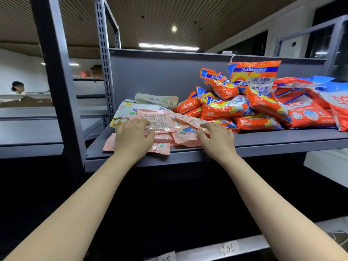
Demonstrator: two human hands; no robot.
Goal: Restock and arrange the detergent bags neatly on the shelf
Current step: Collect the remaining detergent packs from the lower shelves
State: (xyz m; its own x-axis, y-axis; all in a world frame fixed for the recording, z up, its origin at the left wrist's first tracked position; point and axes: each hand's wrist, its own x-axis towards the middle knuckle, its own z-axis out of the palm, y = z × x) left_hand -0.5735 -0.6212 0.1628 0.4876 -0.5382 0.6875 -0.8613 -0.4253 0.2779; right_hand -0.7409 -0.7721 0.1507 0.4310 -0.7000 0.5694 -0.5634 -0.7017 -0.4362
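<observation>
On the grey shelf (282, 140), the left hand (131, 137) lies with fingers loosely bent over the pink detergent pouches (162, 123) near the front edge. The right hand (216, 137) pinches the top pouch's right end. Further right, orange detergent bags (235, 104) lie heaped.

I count two hands, the left hand (131, 137) and the right hand (216, 140). I see about five pink pouches (162, 123), but they overlap, so I am not sure. There are two pale green packs (156, 99). The orange bags (222, 107) are about ten, the pile hides some. One grey shelf (263, 140) carries them.
</observation>
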